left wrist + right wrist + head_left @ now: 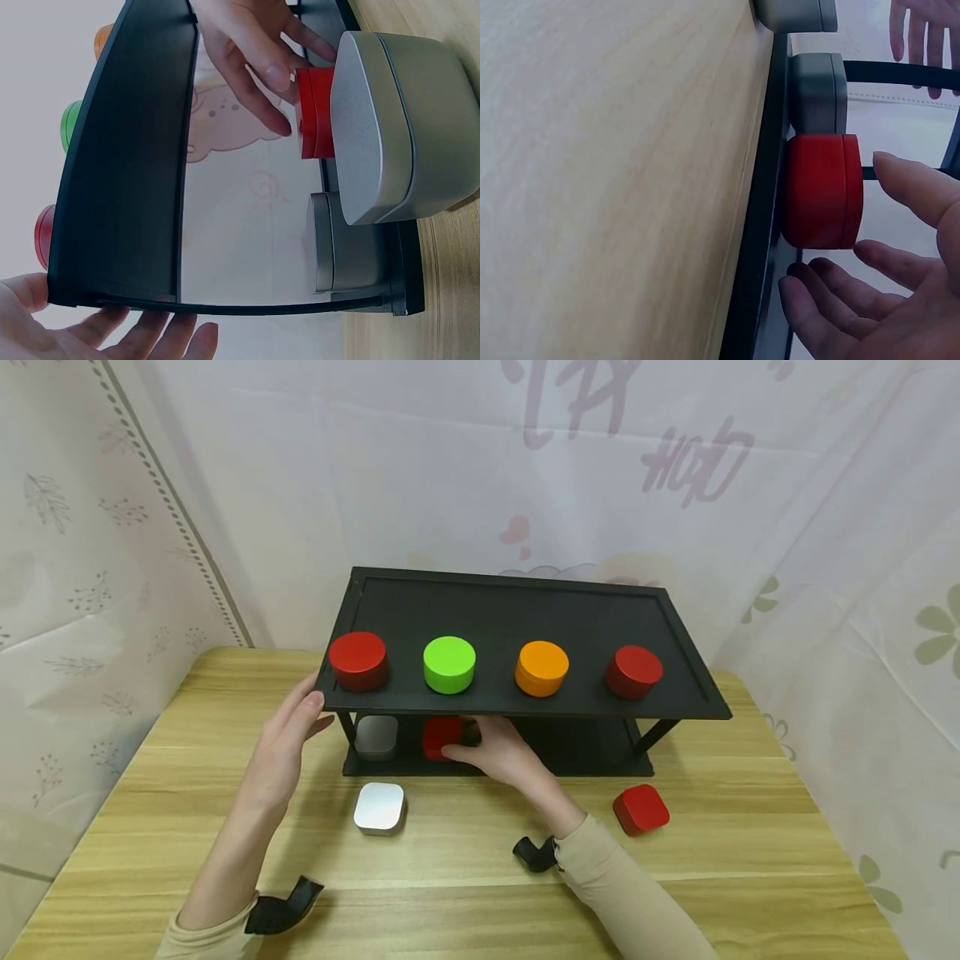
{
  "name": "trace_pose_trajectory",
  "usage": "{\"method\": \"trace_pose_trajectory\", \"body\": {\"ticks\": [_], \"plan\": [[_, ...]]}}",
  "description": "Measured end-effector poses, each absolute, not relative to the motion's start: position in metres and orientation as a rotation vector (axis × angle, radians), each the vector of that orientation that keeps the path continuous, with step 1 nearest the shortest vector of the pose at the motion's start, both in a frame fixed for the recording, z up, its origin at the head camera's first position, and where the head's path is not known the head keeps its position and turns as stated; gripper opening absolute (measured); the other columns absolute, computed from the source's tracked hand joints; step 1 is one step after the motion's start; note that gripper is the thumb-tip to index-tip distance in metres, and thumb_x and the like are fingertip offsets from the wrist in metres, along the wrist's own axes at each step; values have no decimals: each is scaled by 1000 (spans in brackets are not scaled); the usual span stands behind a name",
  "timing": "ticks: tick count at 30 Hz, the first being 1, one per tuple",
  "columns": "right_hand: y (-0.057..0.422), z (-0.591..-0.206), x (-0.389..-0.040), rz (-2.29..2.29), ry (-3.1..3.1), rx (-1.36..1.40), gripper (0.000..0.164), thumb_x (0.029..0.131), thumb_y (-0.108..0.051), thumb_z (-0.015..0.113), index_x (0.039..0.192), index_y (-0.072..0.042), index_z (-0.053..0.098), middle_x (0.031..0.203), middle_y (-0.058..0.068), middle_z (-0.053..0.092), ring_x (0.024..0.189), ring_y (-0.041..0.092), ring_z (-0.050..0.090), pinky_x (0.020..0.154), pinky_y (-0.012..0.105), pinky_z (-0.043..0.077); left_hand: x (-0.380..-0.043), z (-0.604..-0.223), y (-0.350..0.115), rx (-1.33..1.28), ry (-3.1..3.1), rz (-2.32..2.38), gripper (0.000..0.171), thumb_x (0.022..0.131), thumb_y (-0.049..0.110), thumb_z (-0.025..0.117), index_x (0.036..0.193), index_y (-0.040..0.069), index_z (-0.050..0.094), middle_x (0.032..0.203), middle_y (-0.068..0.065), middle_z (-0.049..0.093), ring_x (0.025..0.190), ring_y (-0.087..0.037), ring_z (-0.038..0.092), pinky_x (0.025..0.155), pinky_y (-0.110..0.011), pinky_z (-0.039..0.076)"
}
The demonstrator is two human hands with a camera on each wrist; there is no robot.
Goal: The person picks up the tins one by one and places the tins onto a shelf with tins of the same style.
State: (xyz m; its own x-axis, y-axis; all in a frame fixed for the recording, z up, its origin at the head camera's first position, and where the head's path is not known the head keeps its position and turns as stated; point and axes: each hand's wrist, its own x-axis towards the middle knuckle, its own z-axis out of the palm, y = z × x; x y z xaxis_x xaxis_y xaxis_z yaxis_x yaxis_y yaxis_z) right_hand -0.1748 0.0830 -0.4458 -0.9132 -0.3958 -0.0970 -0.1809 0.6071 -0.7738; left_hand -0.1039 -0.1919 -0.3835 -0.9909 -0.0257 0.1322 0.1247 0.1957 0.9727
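A black two-tier rack (510, 618) stands on the table. My left hand (281, 747) holds its top board at the front left corner, thumb at the upper edge and fingers along the end. Under that board my right hand (502, 750) reaches in beside a red square tin (821, 191) on the lower tier. Its fingers are spread loosely around the tin, with a gap at the thumb in the right wrist view. Left of the red tin sits a grey square tin (377, 737). A silver square tin (379, 807) lies on the table in front of the rack.
Along the upper tier's front stand a red round tin (360, 662), a green one (449, 665), an orange one (542, 668) and another red one (633, 672). One more red square tin (641, 810) is on the table at right. A printed cloth (450, 468) hangs behind.
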Motion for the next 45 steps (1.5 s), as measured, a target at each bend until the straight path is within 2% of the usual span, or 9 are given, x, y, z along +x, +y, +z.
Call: {"method": "trace_pose_trajectory", "body": {"ticks": [9,15,29,37,45], "plan": [[88,-442,-173,-1240,2603,-471,64,92,-29,78,149,-17,51,144,11,58,126,31,63,104,46,59,-105,-384,-193,-88,-2325,-1940,51,112,39,37,157,15,44,148,11,50,133,-2,44,102,-11,44],[91,-440,-173,-1272,2596,-453,64,93,-26,77,150,-17,50,148,9,55,127,31,63,101,45,60,-106,-384,-193,-71,-2336,-1936,50,112,39,37,157,18,44,150,9,49,133,-2,43,102,-11,43],[92,-427,-158,-1290,2650,-400,57,93,-31,77,143,-15,55,139,10,59,119,28,67,94,39,63,-106,-384,-192,-62,-2333,-1942,50,112,39,36,157,18,43,150,9,49,133,-2,43,102,-11,43],[93,-425,-152,-1304,2666,-412,59,92,-26,78,146,-17,53,138,10,60,120,27,66,98,43,62,-105,-384,-192,-65,-2319,-1958,50,112,38,37,157,17,44,148,11,50,132,-2,44,102,-11,44],[88,-426,-145,-1365,2615,-480,52,91,-20,78,138,-8,59,137,11,61,122,29,64,102,49,59,-105,-385,-192,-72,-2314,-1963,50,112,38,37,157,16,43,147,12,49,133,-3,43,102,-11,44]]}}
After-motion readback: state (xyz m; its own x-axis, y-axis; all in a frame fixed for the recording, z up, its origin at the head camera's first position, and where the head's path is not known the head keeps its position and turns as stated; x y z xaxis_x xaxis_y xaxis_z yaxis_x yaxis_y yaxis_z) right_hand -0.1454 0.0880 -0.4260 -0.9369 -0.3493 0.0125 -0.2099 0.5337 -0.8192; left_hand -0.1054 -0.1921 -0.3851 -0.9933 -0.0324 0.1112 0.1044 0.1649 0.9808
